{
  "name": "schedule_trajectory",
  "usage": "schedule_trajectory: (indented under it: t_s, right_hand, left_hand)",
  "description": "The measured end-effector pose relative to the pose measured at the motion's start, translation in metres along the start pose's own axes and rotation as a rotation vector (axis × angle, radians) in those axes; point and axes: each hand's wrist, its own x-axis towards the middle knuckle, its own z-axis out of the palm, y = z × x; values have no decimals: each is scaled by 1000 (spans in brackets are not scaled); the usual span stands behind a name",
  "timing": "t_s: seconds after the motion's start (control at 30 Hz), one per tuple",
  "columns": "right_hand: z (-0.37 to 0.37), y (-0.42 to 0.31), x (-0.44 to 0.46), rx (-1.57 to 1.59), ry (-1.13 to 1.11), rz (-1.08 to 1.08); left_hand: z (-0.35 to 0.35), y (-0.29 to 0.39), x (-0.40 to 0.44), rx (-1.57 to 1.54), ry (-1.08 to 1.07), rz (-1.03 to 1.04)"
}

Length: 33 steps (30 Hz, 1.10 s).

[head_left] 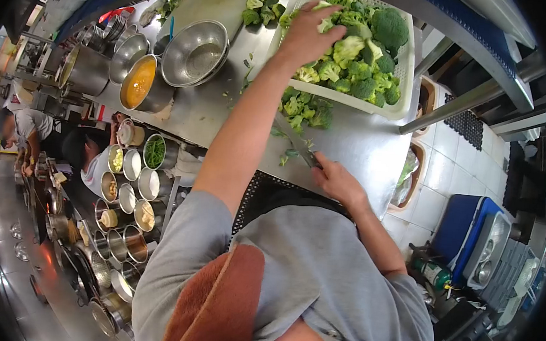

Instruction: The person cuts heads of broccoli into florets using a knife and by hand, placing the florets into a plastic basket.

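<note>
My left hand [309, 35] reaches over the near-left side of a white plastic basket [368, 106] heaped with broccoli [359, 55]. Its fingers are spread apart on or just above the florets, and I see nothing gripped in them. My right hand [341, 185] is wrapped round the handle of a kitchen knife [296, 139], close to the front edge of the steel table. The blade points up and left, beside a small pile of cut broccoli florets [308, 111] lying against the near side of the basket. Part of that pile is hidden by my left forearm.
A cutting board [219, 3] lies at the back left, with more broccoli florets [263, 9] beside it. Metal bowls [196, 52] and a pot of orange liquid [140, 83] stand left. A table leg [459, 89] rises right. Two people work at the far left.
</note>
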Motion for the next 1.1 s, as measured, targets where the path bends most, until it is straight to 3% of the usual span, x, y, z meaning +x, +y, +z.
schedule_trajectory:
  t_s: [0.07,0.13,0.2,0.27,0.33,0.4,0.5,0.67,0.73,0.8,0.87,0.93,1.03,1.07,1.1]
  right_hand:
    - [-4,3,-4,60,30,24]
    - [-6,10,-11,72,68,46]
    - [-11,9,-19,111,95,106]
    - [-15,8,-28,155,79,139]
    - [-14,11,-34,194,143,198]
    - [-17,2,-33,183,125,215]
    - [-16,-3,-31,140,108,244]
    - [-18,-16,-27,245,194,224]
    - [-20,-23,-30,237,202,258]
    - [-16,-20,-33,263,216,285]
    - [5,7,-34,201,267,255]
    - [3,4,-39,112,244,240]
    - [6,15,-40,-22,132,256]
    - [13,19,-47,-31,161,272]
    - [25,19,-58,21,469,79]
  left_hand:
    - [-39,0,-24,-340,-46,-51]
    - [-68,-38,-58,-414,36,-156]
    - [-93,-79,-103,-86,53,-372]
    - [-83,-136,-147,165,-72,-316]
    - [-61,-123,-174,-8,-238,-394]
    - [-30,-124,-187,264,-177,-5]
    - [-15,-115,-189,341,-82,-149]
    - [-42,-122,-197,353,-62,-122]
    - [-60,-129,-203,-62,56,-297]
    - [-75,-133,-200,-482,35,-581]
    - [-86,-118,-189,-606,-239,-496]
    - [-88,-54,-171,-545,-499,-230]
    - [-32,50,-147,-584,-668,284]
    - [-10,83,-151,-609,-681,340]
    - [15,109,-150,-731,-777,435]
